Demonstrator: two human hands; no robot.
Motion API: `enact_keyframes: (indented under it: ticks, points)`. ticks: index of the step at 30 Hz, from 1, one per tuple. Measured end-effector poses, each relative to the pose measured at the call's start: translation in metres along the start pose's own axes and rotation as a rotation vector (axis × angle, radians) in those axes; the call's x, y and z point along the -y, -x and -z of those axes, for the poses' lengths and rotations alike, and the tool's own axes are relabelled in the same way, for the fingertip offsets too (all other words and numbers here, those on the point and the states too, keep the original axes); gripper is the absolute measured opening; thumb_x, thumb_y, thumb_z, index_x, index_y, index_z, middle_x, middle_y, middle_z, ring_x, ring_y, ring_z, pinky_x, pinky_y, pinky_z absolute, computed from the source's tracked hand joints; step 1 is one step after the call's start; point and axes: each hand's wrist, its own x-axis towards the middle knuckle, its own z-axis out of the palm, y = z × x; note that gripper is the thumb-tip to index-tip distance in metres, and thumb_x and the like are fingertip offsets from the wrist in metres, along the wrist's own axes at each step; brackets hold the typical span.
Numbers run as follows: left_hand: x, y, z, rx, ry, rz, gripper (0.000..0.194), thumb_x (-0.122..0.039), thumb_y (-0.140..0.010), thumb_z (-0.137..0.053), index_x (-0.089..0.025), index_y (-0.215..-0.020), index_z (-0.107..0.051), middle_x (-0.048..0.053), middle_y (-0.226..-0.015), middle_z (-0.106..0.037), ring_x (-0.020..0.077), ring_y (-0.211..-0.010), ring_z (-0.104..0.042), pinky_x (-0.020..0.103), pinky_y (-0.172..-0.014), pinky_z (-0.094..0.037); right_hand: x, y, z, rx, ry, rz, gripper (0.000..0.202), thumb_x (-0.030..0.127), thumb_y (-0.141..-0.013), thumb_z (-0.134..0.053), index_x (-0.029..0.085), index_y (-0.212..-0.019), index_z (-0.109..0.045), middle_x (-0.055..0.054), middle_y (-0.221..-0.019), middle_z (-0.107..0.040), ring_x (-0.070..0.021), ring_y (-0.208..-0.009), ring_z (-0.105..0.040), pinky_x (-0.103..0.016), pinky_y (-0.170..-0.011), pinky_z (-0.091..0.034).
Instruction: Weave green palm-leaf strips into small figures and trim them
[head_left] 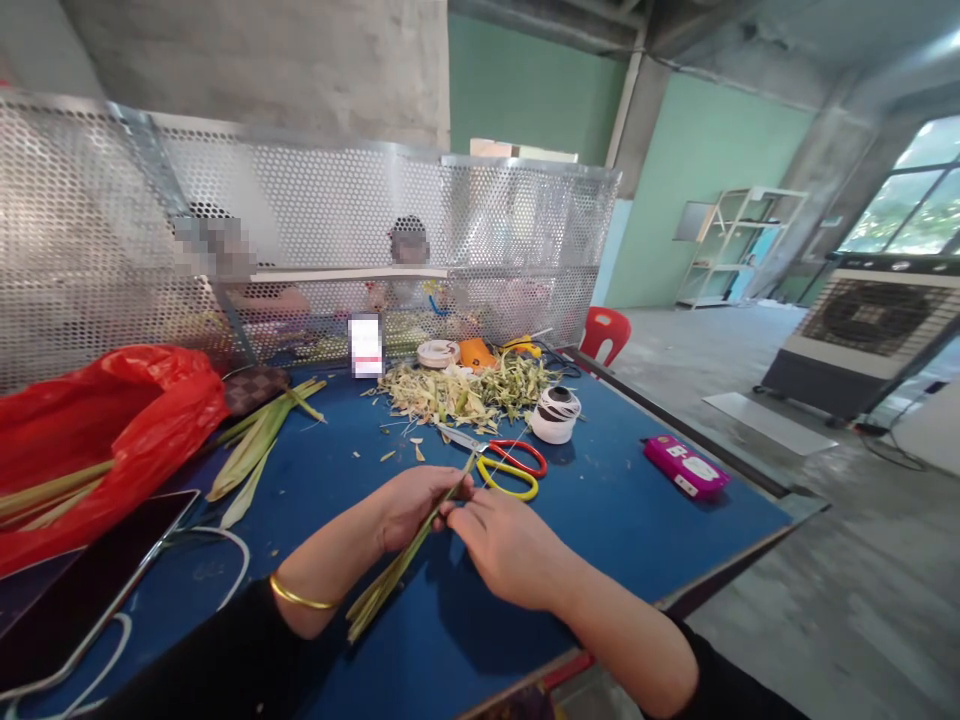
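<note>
My left hand is closed around a slim bundle of greenish leaf strips, whose loose ends slant down toward me. Pinched fingers of my right hand meet the bundle near its upper end; what lies between them is hidden. Just beyond both hands, scissors with one red and one yellow handle lie on the blue table. A fine thread seems to run from the white thread spool toward my fingers. Behind the scissors is a heap of cut leaf scraps.
At left are a red plastic bag, long leaves and a tablet with a white cable. A purple box sits at right. A perforated metal screen closes off the back, with people behind it.
</note>
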Motion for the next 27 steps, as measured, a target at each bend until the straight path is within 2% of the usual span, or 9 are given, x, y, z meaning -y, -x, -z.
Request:
enact_keyframes:
  ticks: [4, 6, 9, 11, 12, 14, 17, 24, 27]
  points:
    - [-0.003, 0.002, 0.005, 0.021, 0.060, 0.055, 0.014, -0.026, -0.076, -0.062, -0.012, -0.073, -0.061, -0.001, -0.064, -0.056, 0.0049, -0.043, -0.042, 0.015, -0.036, -0.031, 0.011, 0.007, -0.003, 0.030, 0.010, 0.060, 0.019, 0.010, -0.090, -0.038, 0.013, -0.094, -0.057, -0.008, -0.077, -0.063, -0.0201, -0.076, -0.056, -0.032, -0.078, -0.042]
    - [-0.009, 0.005, 0.009, -0.015, 0.087, 0.044, 0.012, -0.023, -0.079, -0.059, -0.012, -0.073, -0.060, -0.001, -0.065, -0.056, 0.0051, -0.045, -0.047, 0.014, -0.038, -0.036, 0.009, 0.011, 0.001, 0.022, -0.044, 0.006, 0.018, 0.014, -0.091, -0.040, 0.016, -0.099, -0.056, -0.007, -0.084, -0.064, -0.0186, -0.076, -0.058, -0.029, -0.071, -0.042]
    - [-0.020, 0.009, 0.015, -0.077, 0.128, 0.010, 0.011, -0.017, -0.084, -0.053, -0.012, -0.075, -0.059, -0.002, -0.062, -0.053, 0.0057, -0.046, -0.050, 0.014, -0.043, -0.045, -0.010, 0.012, 0.011, -0.055, -0.047, -0.332, 0.024, 0.018, -0.091, -0.040, 0.018, -0.113, -0.051, -0.011, -0.109, -0.059, -0.0183, -0.090, -0.058, -0.028, -0.077, -0.043]
    - [-0.026, 0.012, 0.019, -0.101, 0.156, -0.011, 0.013, -0.013, -0.085, -0.050, -0.012, -0.076, -0.059, -0.001, -0.062, -0.054, 0.0062, -0.046, -0.052, 0.016, -0.047, -0.049, -0.031, 0.009, 0.016, 0.061, 0.073, -0.651, 0.029, 0.018, -0.088, -0.042, 0.015, -0.116, -0.048, -0.014, -0.113, -0.055, -0.0221, -0.099, -0.056, -0.030, -0.081, -0.042]
    - [-0.029, 0.013, 0.021, -0.110, 0.169, -0.020, 0.014, -0.012, -0.086, -0.049, -0.011, -0.076, -0.059, -0.001, -0.062, -0.054, 0.0065, -0.047, -0.053, 0.016, -0.048, -0.050, -0.042, 0.006, 0.016, 0.116, 0.088, -0.688, 0.028, 0.018, -0.084, -0.049, 0.013, -0.111, -0.052, -0.016, -0.108, -0.057, -0.0263, -0.099, -0.056, -0.033, -0.080, -0.042]
    - [-0.032, 0.015, 0.024, -0.125, 0.190, -0.034, 0.014, -0.011, -0.086, -0.049, -0.011, -0.075, -0.059, 0.000, -0.062, -0.054, 0.0072, -0.047, -0.054, 0.018, -0.050, -0.052, -0.060, 0.000, 0.015, 0.200, 0.077, -0.693, 0.025, 0.018, -0.077, -0.056, 0.011, -0.101, -0.057, -0.017, -0.098, -0.060, -0.0290, -0.095, -0.057, -0.034, -0.078, -0.042]
    - [-0.034, 0.016, 0.030, -0.142, 0.210, -0.045, 0.012, -0.010, -0.086, -0.050, -0.011, -0.077, -0.059, 0.001, -0.062, -0.055, 0.0079, -0.047, -0.055, 0.019, -0.051, -0.054, -0.074, -0.006, 0.012, 0.282, 0.034, -0.695, 0.028, 0.012, -0.073, -0.055, 0.011, -0.100, -0.057, -0.017, -0.097, -0.062, -0.0282, -0.092, -0.059, -0.032, -0.074, -0.041]
    - [-0.031, 0.010, 0.040, -0.153, 0.247, -0.041, 0.014, -0.012, -0.088, -0.049, -0.010, -0.077, -0.058, 0.000, -0.060, -0.055, 0.0072, -0.046, -0.053, 0.020, -0.052, -0.055, -0.070, 0.016, 0.037, 0.405, -0.250, -0.817, 0.065, 0.016, -0.064, -0.062, 0.016, -0.127, -0.044, -0.009, -0.083, -0.067, -0.0237, -0.073, -0.064, -0.027, -0.057, -0.041]
    - [-0.031, 0.007, 0.043, -0.138, 0.264, -0.040, 0.016, -0.012, -0.088, -0.048, -0.011, -0.077, -0.058, 0.000, -0.059, -0.055, 0.0074, -0.046, -0.054, 0.020, -0.053, -0.055, -0.070, 0.036, 0.053, 0.436, -0.434, -0.891, 0.043, 0.025, -0.071, -0.058, 0.016, -0.113, -0.054, -0.003, -0.068, -0.065, -0.0175, -0.056, -0.061, -0.025, -0.052, -0.044]
